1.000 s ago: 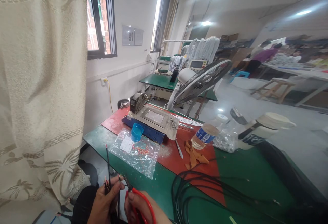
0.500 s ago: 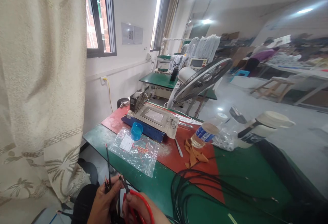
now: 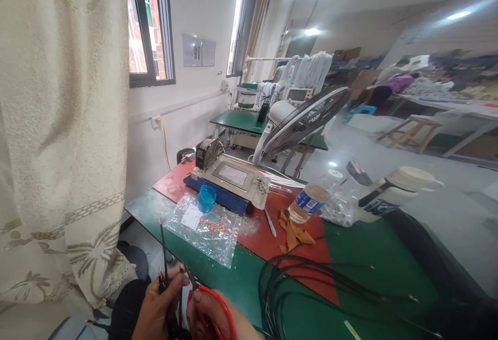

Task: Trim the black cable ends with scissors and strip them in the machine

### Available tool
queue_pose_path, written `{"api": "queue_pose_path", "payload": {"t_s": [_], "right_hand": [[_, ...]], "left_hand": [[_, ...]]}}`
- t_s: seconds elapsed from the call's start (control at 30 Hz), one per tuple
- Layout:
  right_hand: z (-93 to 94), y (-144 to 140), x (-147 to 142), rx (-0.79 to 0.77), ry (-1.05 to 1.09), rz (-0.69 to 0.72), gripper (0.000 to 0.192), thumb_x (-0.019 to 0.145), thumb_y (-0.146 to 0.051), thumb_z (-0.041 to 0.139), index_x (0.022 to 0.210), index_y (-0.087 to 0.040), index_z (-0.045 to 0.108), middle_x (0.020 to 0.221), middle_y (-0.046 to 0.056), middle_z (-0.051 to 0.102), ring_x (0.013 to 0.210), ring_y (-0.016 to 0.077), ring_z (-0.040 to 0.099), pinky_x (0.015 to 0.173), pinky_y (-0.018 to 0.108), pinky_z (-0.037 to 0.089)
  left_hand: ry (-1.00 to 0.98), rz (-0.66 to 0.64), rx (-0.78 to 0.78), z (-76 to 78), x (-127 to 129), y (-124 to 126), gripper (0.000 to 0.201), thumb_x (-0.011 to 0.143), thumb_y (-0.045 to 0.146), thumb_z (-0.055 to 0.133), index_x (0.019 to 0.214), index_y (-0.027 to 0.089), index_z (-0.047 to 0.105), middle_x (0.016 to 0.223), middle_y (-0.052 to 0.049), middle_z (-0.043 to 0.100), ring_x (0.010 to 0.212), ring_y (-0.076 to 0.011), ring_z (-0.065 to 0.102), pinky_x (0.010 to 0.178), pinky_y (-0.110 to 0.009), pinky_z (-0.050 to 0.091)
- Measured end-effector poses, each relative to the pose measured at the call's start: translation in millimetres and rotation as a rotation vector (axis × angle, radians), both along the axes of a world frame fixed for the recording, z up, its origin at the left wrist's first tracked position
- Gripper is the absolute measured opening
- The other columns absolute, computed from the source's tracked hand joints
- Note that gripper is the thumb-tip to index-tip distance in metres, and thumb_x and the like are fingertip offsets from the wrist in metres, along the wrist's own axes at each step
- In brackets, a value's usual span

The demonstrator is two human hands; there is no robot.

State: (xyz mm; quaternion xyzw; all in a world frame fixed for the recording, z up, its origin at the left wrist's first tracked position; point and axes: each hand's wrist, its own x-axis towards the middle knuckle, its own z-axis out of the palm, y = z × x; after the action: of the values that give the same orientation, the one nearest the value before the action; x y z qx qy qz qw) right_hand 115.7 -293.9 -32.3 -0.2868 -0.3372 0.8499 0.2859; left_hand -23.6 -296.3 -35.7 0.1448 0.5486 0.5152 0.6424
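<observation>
At the lower edge of the view, my left hand [image 3: 161, 301] is closed around several black cables [image 3: 164, 249], whose ends stick up above the fingers. One cable end is pinched between thumb and forefinger. My right hand [image 3: 216, 309] grips red-handled scissors [image 3: 225, 313]. Their dark blades reach toward the pinched cable end, close to my left fingertips. I cannot tell whether the blades touch it. Beyond the hands lies a clear plastic bag [image 3: 212, 241] with small orange-red bits on it and a blue cup [image 3: 207, 198] at its back edge.
Behind the bag stands a blue-based machine [image 3: 218, 193] with a small fan. A water bottle [image 3: 309, 203], an orange cloth [image 3: 293, 233], a knife-like metal tool [image 3: 270, 222] and coiled black cables [image 3: 272, 283] lie to the right. A curtain [image 3: 62, 122] hangs at left; a large fan [image 3: 303, 122] stands behind the table.
The view has shifted very slightly. Both hands keep nearly the same pose, and the scissors' handles have moved only a little.
</observation>
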Motion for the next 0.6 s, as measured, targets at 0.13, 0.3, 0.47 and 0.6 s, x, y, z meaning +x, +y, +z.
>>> {"api": "queue_pose_path", "payload": {"t_s": [0.13, 0.3, 0.47, 0.6], "right_hand": [[3.0, -1, -1, -0.099, 0.044, 0.002, 0.043, 0.07, -0.057, 0.056, 0.064, -0.014, 0.055, 0.055, -0.002, 0.047, 0.049, 0.0076, 0.043, 0.051, 0.02, 0.03], [-8.5, -1, -6, 0.085, -0.147, -0.045, 0.047, 0.066, -0.061, 0.056, 0.059, -0.016, 0.05, 0.051, -0.003, 0.042, 0.047, 0.0082, 0.037, 0.049, 0.022, 0.028], [-33.2, 0, -7, 0.665, -0.624, -0.345, 0.021, 0.064, -0.035, 0.067, 0.067, -0.017, 0.058, 0.062, -0.001, 0.05, 0.059, 0.0116, 0.042, 0.054, 0.023, 0.03], [-51.2, -6, -10, 0.808, -0.727, -0.39, 0.016, 0.063, -0.031, 0.067, 0.068, -0.018, 0.059, 0.061, 0.0, 0.053, 0.058, 0.0132, 0.043, 0.055, 0.023, 0.031]], "left_hand": [[0.037, 0.021, 0.013, 0.6, 1, -1, 0.024, 0.053, 0.03, 0.077, 0.072, 0.017, 0.072, 0.071, -0.002, 0.068, 0.067, -0.0148, 0.061, 0.058, -0.019, 0.049], [0.019, 0.001, 0.0, -7.0, -2, 0, 0.029, 0.056, 0.028, 0.076, 0.082, 0.017, 0.069, 0.066, 0.0, 0.065, 0.062, -0.01, 0.058, 0.056, -0.015, 0.046], [-0.051, 0.035, -0.051, -1.8, 2, 0, 0.028, 0.049, 0.023, 0.08, 0.074, 0.016, 0.067, 0.062, 0.001, 0.064, 0.063, -0.0114, 0.059, 0.057, -0.017, 0.046], [-0.048, 0.041, -0.013, 0.3, 7, -2, 0.024, 0.048, 0.023, 0.08, 0.061, 0.016, 0.061, 0.049, 0.005, 0.055, 0.047, -0.0057, 0.047, 0.045, -0.015, 0.036]]}}
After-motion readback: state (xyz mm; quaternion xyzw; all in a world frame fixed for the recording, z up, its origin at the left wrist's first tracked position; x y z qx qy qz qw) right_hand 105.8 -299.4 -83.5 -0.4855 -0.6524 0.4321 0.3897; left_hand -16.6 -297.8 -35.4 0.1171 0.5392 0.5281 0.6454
